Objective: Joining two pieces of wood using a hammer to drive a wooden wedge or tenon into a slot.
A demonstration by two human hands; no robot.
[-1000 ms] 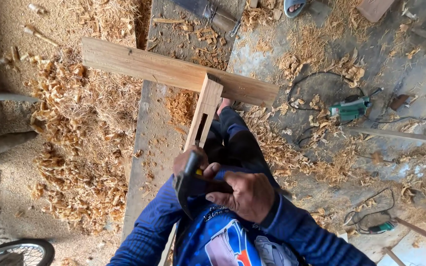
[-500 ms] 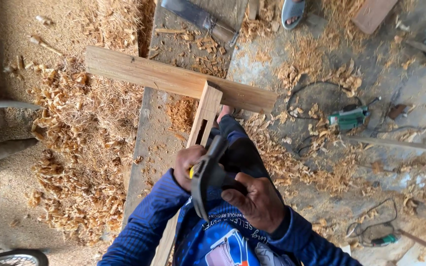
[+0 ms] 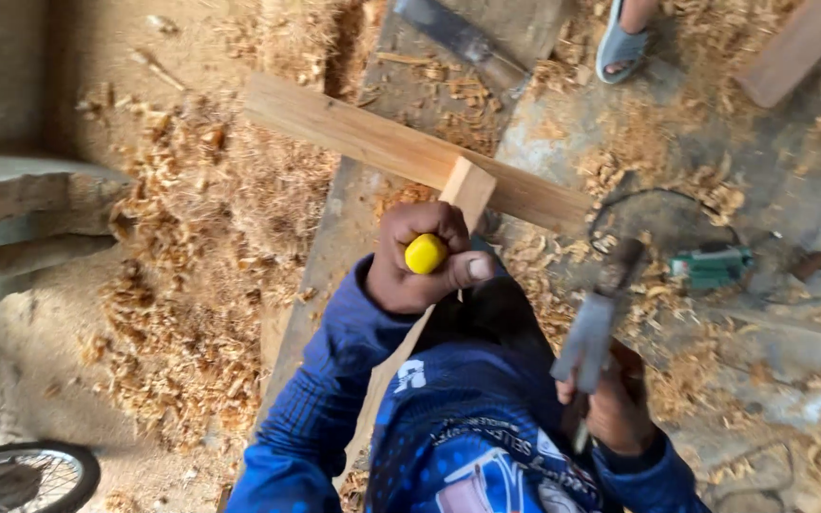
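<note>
My left hand (image 3: 420, 258) is closed around a chisel with a yellow handle end (image 3: 426, 254), held against an upright wooden piece (image 3: 468, 188). That piece meets a long wooden beam (image 3: 372, 142) lying across a work plank (image 3: 353, 218). My right hand (image 3: 612, 399) grips a grey hammer (image 3: 589, 332), drawn back to the right and blurred. Both of my sleeves are blue.
Wood shavings (image 3: 182, 313) cover the ground at left and around the beam. A green power tool (image 3: 710, 266) with a cable lies at right. Another person's sandalled foot (image 3: 620, 43) is at the top, a metal tool (image 3: 463, 43) beside it. A bicycle wheel (image 3: 21, 475) shows at bottom left.
My right hand has swung the hammer away from the chisel to the right and down. The yellow chisel end is now uncovered in my left hand. The view has moved closer.
</note>
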